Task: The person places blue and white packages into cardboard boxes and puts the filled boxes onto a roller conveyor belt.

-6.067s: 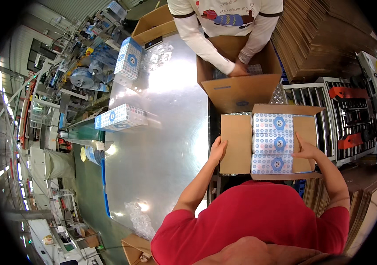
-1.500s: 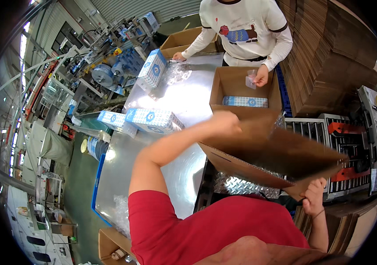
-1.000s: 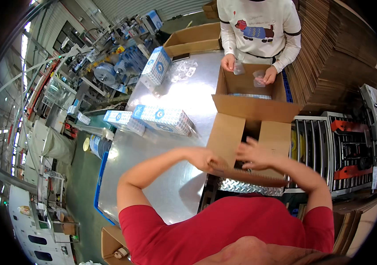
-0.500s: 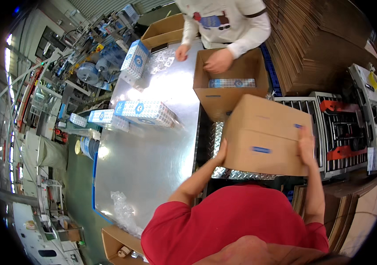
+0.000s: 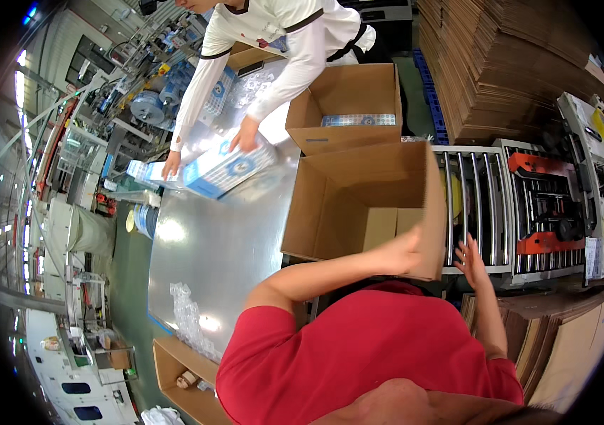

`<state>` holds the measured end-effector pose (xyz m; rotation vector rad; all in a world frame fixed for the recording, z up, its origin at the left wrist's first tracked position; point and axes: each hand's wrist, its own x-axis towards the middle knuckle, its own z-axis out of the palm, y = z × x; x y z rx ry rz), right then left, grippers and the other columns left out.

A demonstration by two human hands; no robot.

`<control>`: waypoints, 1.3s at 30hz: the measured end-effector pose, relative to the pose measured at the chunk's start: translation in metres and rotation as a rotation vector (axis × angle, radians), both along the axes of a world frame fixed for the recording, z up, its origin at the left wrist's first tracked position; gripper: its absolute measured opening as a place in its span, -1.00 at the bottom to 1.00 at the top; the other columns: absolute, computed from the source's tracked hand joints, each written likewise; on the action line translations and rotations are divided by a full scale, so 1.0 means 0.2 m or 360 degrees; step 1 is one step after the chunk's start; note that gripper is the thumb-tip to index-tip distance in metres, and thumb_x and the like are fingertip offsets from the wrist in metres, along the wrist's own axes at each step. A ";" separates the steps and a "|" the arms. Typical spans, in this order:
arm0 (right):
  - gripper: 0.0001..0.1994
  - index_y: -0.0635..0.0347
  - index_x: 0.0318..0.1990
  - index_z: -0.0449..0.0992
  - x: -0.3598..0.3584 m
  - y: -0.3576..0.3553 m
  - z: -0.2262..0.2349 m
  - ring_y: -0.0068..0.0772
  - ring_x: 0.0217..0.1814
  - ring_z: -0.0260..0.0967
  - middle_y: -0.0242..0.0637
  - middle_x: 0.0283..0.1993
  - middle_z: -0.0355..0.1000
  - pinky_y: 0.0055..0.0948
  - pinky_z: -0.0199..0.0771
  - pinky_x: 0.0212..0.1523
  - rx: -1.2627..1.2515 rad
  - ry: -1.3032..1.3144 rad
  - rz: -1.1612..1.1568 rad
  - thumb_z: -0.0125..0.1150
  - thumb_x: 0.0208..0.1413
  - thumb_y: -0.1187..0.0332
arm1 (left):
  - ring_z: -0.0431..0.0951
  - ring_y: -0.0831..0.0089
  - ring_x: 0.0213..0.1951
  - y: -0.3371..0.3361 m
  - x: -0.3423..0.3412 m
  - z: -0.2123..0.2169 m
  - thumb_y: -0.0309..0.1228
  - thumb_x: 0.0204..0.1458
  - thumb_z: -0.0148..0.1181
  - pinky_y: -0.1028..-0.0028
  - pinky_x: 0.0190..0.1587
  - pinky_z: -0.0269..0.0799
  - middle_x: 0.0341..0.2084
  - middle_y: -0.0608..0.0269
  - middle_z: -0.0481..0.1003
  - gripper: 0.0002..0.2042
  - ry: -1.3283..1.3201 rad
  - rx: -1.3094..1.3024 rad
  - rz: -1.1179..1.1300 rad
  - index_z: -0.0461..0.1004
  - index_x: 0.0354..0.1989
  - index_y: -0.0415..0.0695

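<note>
A large open cardboard box [image 5: 330,205] stands mouth-up and empty, half on the shiny metal table [image 5: 210,248], half on the roller conveyor [image 5: 482,198]. My left hand [image 5: 405,251] grips the box's near wall at its right corner. Just to the right of that corner, over the rollers, my right hand [image 5: 470,261] has its fingers spread and holds nothing.
Across the table a co-worker in white sleeves has both hands on a blue-and-white pack [image 5: 228,166]. A second open box [image 5: 348,95] holds a similar pack. Flat cardboard is stacked [image 5: 521,64] at far right, beside an orange machine [image 5: 550,205]. Crumpled plastic wrap [image 5: 189,319] lies near the table's edge.
The box, held closed-side up between both my hands before, now stands with its mouth up. My right hand has come off it. The co-worker has leaned over to the pack.
</note>
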<state>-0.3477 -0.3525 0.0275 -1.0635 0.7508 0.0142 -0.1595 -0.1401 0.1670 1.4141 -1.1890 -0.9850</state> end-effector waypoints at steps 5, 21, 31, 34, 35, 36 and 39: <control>-0.32 0.13 0.35 -0.29 0.23 0.13 0.46 -0.16 0.41 -0.22 -0.06 0.38 -0.18 -0.35 -0.20 0.31 -0.1278 -0.0495 0.0156 -0.10 0.15 0.31 | 0.36 0.15 -0.05 -0.25 -0.24 0.02 -0.33 0.04 0.04 0.19 -0.01 0.24 -0.11 -0.06 0.35 -0.51 -0.0109 0.0326 -0.0375 0.09 0.07 -0.35; -0.57 0.31 0.10 0.23 -0.16 -0.16 0.16 -0.26 0.01 0.34 -0.18 -0.01 0.35 -0.32 0.37 -0.03 -0.0278 0.0131 0.0016 0.05 0.06 0.41 | -0.11 0.17 0.32 0.64 0.69 -0.31 -0.24 0.12 -0.08 0.18 0.31 -0.25 0.28 0.07 0.00 -0.48 -0.1132 0.0045 0.0865 0.09 0.25 -0.14; -0.64 0.32 0.01 0.29 0.01 -0.14 0.29 -0.31 -0.17 0.41 -0.21 -0.13 0.42 -0.36 0.44 -0.22 -0.0492 0.0519 0.0014 0.05 0.03 0.39 | 0.31 -0.03 0.05 0.67 0.49 -1.22 -0.30 -0.23 0.17 0.34 0.08 0.23 0.01 -0.25 0.28 -0.26 -0.0039 0.0683 0.0668 0.06 0.15 -0.41; -0.68 0.31 -0.07 0.35 0.16 -0.12 0.37 -0.34 -0.27 0.43 -0.25 -0.21 0.44 -0.39 0.43 -0.30 -0.0553 0.0458 0.0093 0.05 -0.01 0.40 | 0.47 0.17 -0.12 0.73 0.57 -1.16 -0.37 -0.24 0.13 0.38 -0.05 0.34 -0.21 -0.10 0.47 -0.44 0.0226 0.0681 0.0493 0.29 0.04 -0.25; -0.72 0.31 -0.15 0.40 0.23 -0.06 0.41 -0.40 -0.33 0.41 -0.28 -0.27 0.44 -0.44 0.40 -0.34 -0.0450 0.0356 -0.0016 0.04 -0.06 0.44 | 0.50 0.16 -0.18 0.78 0.63 -1.07 -0.30 -0.23 0.15 0.36 -0.10 0.36 -0.28 -0.10 0.49 -0.49 0.0184 0.0786 0.0426 0.36 -0.03 -0.27; -0.72 0.32 -0.15 0.40 0.27 -0.04 0.39 -0.41 -0.32 0.40 -0.28 -0.27 0.44 -0.44 0.39 -0.33 -0.0576 0.0423 0.0115 0.04 -0.08 0.46 | 0.52 0.15 -0.24 0.82 0.69 -1.00 -0.24 -0.21 0.16 0.35 -0.15 0.39 -0.35 -0.11 0.51 -0.52 0.0132 0.0882 0.0358 0.42 -0.11 -0.29; -0.66 0.36 -0.13 0.40 0.50 0.07 0.31 -0.45 -0.29 0.34 -0.32 -0.29 0.43 -0.47 0.33 -0.25 -0.0758 0.0424 0.0505 0.02 -0.16 0.51 | 0.53 0.05 -0.40 0.98 0.77 -0.71 -0.06 -0.09 0.07 0.26 -0.26 0.41 -0.55 -0.09 0.50 -0.55 -0.0586 0.1015 0.0616 0.53 -0.54 -0.30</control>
